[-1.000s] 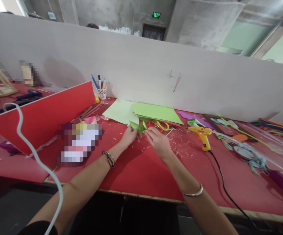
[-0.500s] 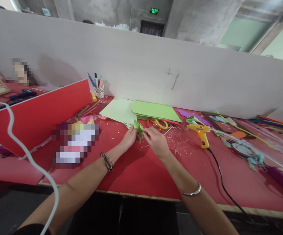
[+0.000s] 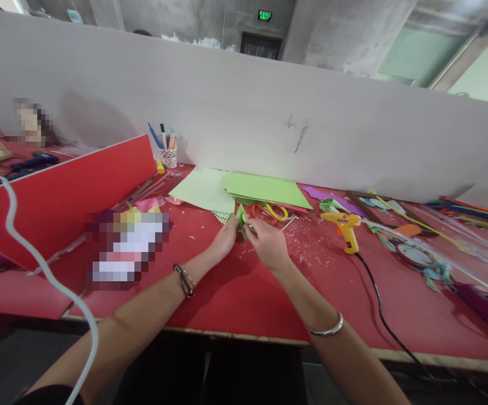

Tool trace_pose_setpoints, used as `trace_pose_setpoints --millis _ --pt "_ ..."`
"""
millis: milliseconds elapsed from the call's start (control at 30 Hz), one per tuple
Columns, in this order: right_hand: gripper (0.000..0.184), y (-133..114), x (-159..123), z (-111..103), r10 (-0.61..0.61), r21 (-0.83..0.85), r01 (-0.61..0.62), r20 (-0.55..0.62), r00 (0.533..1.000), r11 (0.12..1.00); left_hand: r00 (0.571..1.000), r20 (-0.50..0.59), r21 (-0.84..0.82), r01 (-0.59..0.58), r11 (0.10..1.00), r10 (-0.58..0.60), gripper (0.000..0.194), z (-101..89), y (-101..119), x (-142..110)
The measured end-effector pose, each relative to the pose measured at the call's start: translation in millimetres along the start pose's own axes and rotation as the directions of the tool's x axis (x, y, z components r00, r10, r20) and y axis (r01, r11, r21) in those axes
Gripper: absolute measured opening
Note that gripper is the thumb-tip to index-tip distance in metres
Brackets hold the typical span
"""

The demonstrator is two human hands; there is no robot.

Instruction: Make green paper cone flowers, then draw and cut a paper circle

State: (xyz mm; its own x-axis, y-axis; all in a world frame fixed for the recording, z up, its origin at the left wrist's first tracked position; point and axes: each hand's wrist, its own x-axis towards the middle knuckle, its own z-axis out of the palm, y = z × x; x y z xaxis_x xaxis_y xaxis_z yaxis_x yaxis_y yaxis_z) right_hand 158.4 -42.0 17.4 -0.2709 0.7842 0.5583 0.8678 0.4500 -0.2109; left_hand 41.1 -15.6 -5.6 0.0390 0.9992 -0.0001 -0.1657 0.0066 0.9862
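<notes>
A small folded piece of green paper [image 3: 241, 217] is held up between my two hands over the red table. My left hand [image 3: 225, 241] pinches it from the left, fingers closed. From the right, the fingertips of my right hand [image 3: 269, 241] grip its edge; the back of the hand hides part of them. Just behind lie scissors [image 3: 276, 211] with yellow and orange handles, and sheets of light green paper [image 3: 267, 188] and pale green paper [image 3: 205, 188]. A yellow glue gun [image 3: 345, 228] stands to the right of my right hand.
A red board [image 3: 66, 197] stands upright on the left, with a white cable [image 3: 49, 270] before it. A pen cup [image 3: 168, 157] is by the white partition [image 3: 235, 112]. Paper scraps [image 3: 311, 247], a purple device [image 3: 484, 309] and pipe cleaners [image 3: 471, 214] lie to the right.
The green paper has turned a little between my fingers and looks more upright. My hands stay nearly in place, and the whole view has shifted slightly.
</notes>
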Motion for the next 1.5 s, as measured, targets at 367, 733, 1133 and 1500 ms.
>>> trace_pose_setpoints --millis 367,733,1133,1500 --pt "0.024 1.5 0.2 -0.4 0.052 0.039 -0.051 -0.030 0.998 0.998 0.992 0.120 0.035 -0.036 0.999 0.032 0.030 1.8 2.2 -5.7" --pt "0.020 3.2 1.2 -2.2 0.124 0.012 -0.124 -0.012 0.992 0.992 0.983 0.164 0.079 -0.093 0.993 0.080 0.015 3.0 3.2 -3.1" --pt "0.018 2.5 1.9 -5.1 0.167 -0.012 -0.166 0.047 0.985 0.986 0.973 0.223 0.103 -0.083 0.991 0.059 0.019 4.3 2.3 -5.5" --pt "0.023 2.6 0.0 -5.7 0.118 -0.144 -0.115 0.015 0.993 0.983 0.963 0.254 0.196 -0.141 0.971 0.088 0.018 2.2 -2.5 -2.7"
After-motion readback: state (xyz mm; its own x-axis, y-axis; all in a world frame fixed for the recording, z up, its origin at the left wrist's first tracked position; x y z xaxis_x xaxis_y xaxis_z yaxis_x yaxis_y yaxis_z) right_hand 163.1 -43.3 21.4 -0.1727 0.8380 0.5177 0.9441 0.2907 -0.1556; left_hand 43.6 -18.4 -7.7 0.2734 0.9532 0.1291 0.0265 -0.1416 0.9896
